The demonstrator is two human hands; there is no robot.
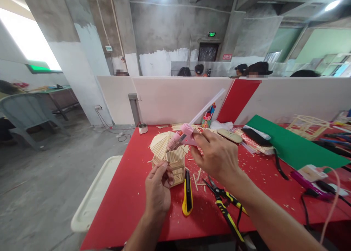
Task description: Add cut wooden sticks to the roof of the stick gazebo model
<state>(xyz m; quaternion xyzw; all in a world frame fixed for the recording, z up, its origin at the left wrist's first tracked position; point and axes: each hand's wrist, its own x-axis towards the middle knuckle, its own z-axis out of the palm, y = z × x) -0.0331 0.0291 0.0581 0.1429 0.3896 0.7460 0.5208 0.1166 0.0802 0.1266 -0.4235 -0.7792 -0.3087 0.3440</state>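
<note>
My right hand (218,156) grips a pink hot glue gun (187,133), with a long clear glue stick (207,106) jutting from its back. The gun's nozzle points down and left, just above my left hand. My left hand (158,185) is closed in a pinch at the near side of a small house model (178,170) built of thin wooden sticks; what its fingertips hold is too small to make out. Behind the gun, the model's round, fanned stick roof (158,143) is partly covered. A yellow utility knife (187,196) lies right beside the model.
Yellow-black pruning shears (226,212) and stick scraps (195,181) lie on the red table (123,207). A pen cup (207,120), green board (287,145), purple power strip (309,185) and stick frame (308,126) stand farther off. A white partition (170,101) closes the back.
</note>
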